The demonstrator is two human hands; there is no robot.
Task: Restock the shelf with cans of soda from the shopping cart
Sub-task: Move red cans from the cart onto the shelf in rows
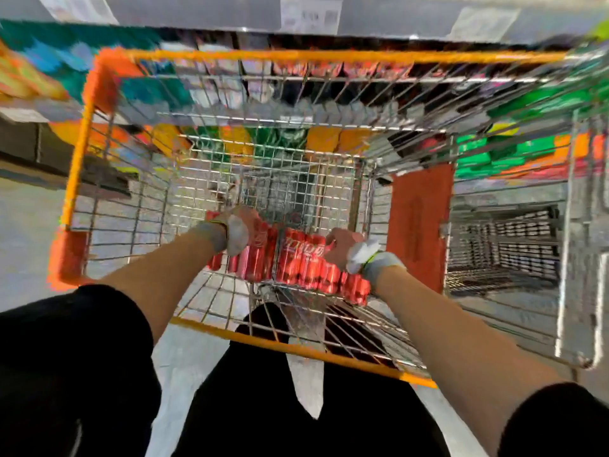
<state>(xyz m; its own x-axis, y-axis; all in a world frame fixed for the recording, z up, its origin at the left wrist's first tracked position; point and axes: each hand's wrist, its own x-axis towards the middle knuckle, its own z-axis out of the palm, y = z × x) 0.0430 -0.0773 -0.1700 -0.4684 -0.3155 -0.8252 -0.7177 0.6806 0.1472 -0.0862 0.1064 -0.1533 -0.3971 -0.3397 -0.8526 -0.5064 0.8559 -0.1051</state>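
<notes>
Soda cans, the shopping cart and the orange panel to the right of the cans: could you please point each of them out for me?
soda cans [298,258], head view, side of a red can in the middle of the group.
shopping cart [329,56], head view, orange far rim.
orange panel [418,225], head view, middle of its face.

Store aisle, blurred throughout. A grey shelf [197,11] spans the top and carries paper labels [309,16]. Beneath it are teal and orange packages [36,64] at left and green packages [527,103] at right. The pale grey floor [23,245] shows at left, and a wire rack [514,239] stands low at right.
</notes>
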